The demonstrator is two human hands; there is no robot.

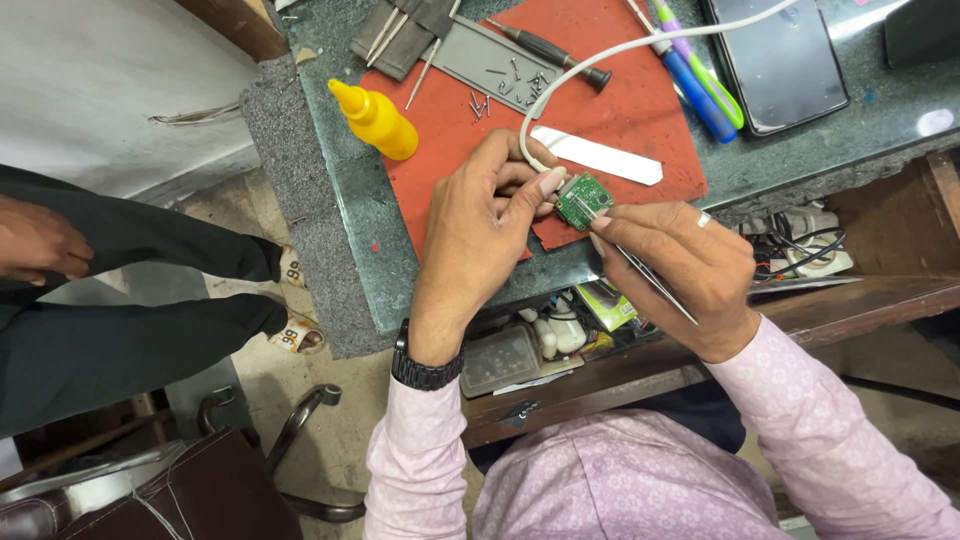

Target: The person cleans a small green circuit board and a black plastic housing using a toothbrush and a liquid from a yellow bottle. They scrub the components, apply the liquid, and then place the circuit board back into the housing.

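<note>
My left hand pinches a small green circuit board at its left edge, above the near edge of a red mat. A white cable runs from the board up across the mat. My right hand grips metal tweezers whose tips touch the board from the right. A ring sits on one finger of the right hand, and a black watch is on my left wrist.
On the mat lie a yellow squeeze bottle, a grey tray of small screws, a screwdriver and a white plastic strip. A phone and pens lie at the right. Another person's legs and hand are at the left.
</note>
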